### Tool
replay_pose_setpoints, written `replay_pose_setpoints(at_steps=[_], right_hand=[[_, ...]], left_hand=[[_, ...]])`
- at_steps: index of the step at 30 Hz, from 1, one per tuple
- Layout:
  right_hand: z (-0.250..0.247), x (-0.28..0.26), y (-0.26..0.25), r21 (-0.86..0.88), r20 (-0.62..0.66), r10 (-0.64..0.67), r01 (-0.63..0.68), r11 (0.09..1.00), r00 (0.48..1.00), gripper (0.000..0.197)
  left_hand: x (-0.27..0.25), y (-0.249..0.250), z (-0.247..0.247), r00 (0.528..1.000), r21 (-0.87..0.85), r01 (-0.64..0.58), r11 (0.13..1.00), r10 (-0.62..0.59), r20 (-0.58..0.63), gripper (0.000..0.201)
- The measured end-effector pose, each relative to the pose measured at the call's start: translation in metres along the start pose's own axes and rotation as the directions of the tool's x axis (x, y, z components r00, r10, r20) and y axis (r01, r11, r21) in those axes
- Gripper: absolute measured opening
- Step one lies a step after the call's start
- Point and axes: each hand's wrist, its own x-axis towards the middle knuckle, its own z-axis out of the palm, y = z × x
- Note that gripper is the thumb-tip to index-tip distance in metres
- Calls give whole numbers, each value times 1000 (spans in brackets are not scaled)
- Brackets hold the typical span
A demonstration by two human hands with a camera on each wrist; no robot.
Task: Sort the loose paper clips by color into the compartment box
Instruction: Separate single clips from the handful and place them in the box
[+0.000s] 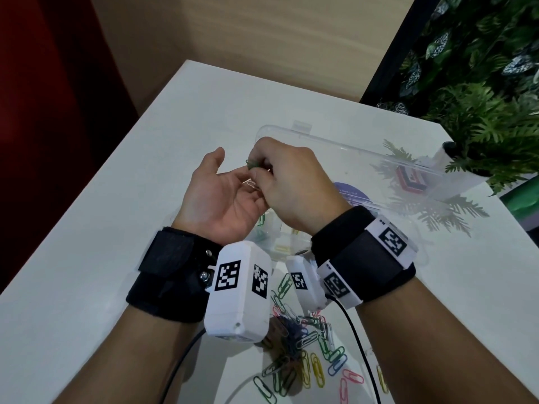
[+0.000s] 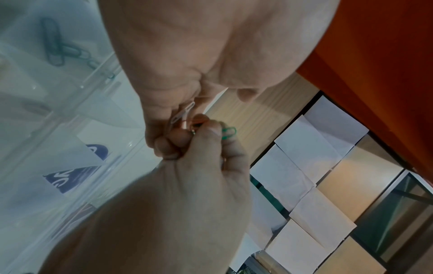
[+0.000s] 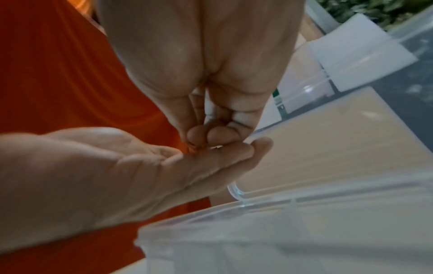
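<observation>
Green clip: a small green paper clip (image 1: 251, 165), looped wire with a coloured coating, pinched between the thumb and fingertips of the right hand (image 1: 291, 185), raised above the compartment box; in the left wrist view its rounded end (image 2: 228, 132) sticks out past the fingers.
White clip: a pale paper clip (image 1: 251, 183) lying on the fingers of the left hand (image 1: 221, 199), close against the right hand's fingertips.
Left hand: palm up, fingers relaxed and outstretched, cupped under the right hand; it only supports the pale clip.
Right hand: knuckles up, fingers curled, gripping the green clip.
Loose pile: paper clips (image 1: 309, 345) in green, yellow, pink, blue and white, tangled on the worktop (image 1: 102, 228) near the wrists, in front of the box.
Compartment box: clear plastic (image 1: 291, 243), divided by thin transparent walls, its lid (image 1: 335, 147) open behind it; it lies under the hands.
Box contents: a few dark green clips (image 2: 58, 48) together in one compartment; what the others hold cannot be made out.
Worktop: white, smooth, slightly glossy.
</observation>
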Motion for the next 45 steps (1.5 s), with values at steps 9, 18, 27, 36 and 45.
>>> replay_pose_setpoints(at_steps=[9, 18, 27, 36, 45], right_hand=[[-4, 4, 10, 322, -31, 127, -111, 940, 991, 11], [-9, 5, 10, 445, -19, 188, -160, 881, 982, 12], [-7, 0, 26, 322, -45, 329, -298, 899, 943, 9], [-16, -5, 10, 67, -152, 77, -67, 995, 985, 12], [-25, -14, 19, -280, -20, 69, -72, 957, 997, 7]], left_hand=[[5, 3, -5, 1000, 16, 11, 1000, -12, 21, 62], [6, 3, -4, 1000, 54, 1, 999, -2, 26, 48], [-4, 38, -17, 978, 54, -184, 981, 188, -87, 40], [-1, 11, 2, 993, 64, -117, 991, 117, 7, 35], [2, -23, 17, 996, 77, -26, 997, 19, 88, 40]])
